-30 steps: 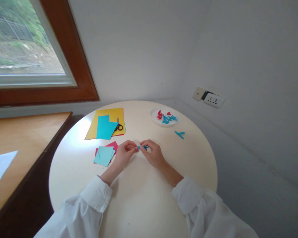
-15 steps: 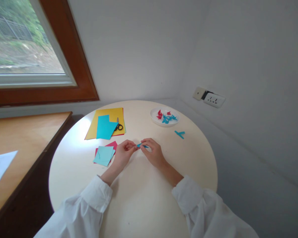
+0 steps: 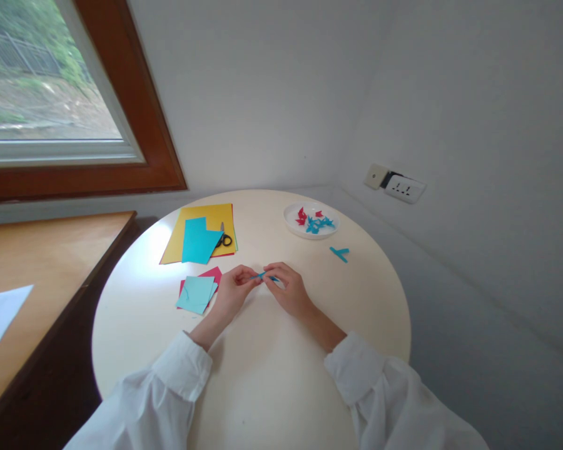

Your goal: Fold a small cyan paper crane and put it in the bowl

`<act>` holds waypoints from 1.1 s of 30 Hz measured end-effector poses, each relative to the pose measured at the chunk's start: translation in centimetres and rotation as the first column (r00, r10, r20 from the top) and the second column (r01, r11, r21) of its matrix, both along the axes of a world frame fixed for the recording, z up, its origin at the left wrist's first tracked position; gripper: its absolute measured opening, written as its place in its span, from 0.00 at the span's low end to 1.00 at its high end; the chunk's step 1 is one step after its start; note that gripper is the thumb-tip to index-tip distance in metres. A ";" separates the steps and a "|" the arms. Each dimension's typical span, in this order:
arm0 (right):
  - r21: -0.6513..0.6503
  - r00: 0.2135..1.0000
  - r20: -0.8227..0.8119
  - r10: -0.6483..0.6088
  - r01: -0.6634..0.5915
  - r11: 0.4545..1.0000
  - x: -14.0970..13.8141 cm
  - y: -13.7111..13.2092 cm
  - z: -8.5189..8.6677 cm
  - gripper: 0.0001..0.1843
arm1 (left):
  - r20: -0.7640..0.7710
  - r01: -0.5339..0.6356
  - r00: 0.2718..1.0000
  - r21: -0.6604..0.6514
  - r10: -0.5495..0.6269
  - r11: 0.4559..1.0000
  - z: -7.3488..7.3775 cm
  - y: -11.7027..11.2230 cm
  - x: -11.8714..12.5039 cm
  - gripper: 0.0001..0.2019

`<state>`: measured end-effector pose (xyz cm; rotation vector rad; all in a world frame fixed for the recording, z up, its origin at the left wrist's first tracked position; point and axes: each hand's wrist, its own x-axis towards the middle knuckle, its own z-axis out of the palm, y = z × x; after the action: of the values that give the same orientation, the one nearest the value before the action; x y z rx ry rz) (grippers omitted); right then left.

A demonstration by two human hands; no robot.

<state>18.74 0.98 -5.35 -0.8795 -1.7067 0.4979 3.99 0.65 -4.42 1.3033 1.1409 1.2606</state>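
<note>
Over the middle of the round cream table (image 3: 263, 375), my left hand (image 3: 234, 289) and my right hand (image 3: 288, 289) meet fingertip to fingertip. Both pinch a small folded piece of blue paper (image 3: 263, 275) held between them, just above the tabletop. Small squares of light blue and pink paper (image 3: 197, 292) lie directly left of my left hand. One finished blue folded shape (image 3: 339, 253) rests on the table to the right, beyond my right hand.
A white plate (image 3: 291, 223) with several red and blue folded shapes stands at the back right. Yellow sheets (image 3: 216, 215) with a blue sheet (image 3: 197, 240) and black scissors (image 3: 224, 238) lie at the back left. A wooden sill (image 3: 37, 262) borders the table's left.
The fingers have shifted slightly on the blue paper piece, which now lies a little further left between the fingertips. Both hands stay in the same spot.
</note>
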 end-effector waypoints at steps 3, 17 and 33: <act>-0.028 1.000 -0.015 -0.014 0.013 1.000 -0.1 0.1 -0.2 0.05 | -0.019 -0.021 1.000 -0.008 0.021 1.000 -0.1 0.0 0.0 0.10; -0.294 0.991 -0.127 -0.051 0.012 0.956 -0.5 0.2 -0.8 0.06 | 0.017 -0.058 0.998 0.000 0.058 0.998 -0.2 0.0 0.3 0.11; -0.255 0.983 -0.179 -0.035 -0.012 0.967 -0.4 0.1 -0.8 0.05 | 0.055 -0.050 0.997 -0.027 0.051 0.998 -0.3 0.0 0.2 0.13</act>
<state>18.34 1.11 -6.16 -0.9945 -1.4891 0.7796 4.24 0.66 -4.75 1.2201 1.1530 1.3075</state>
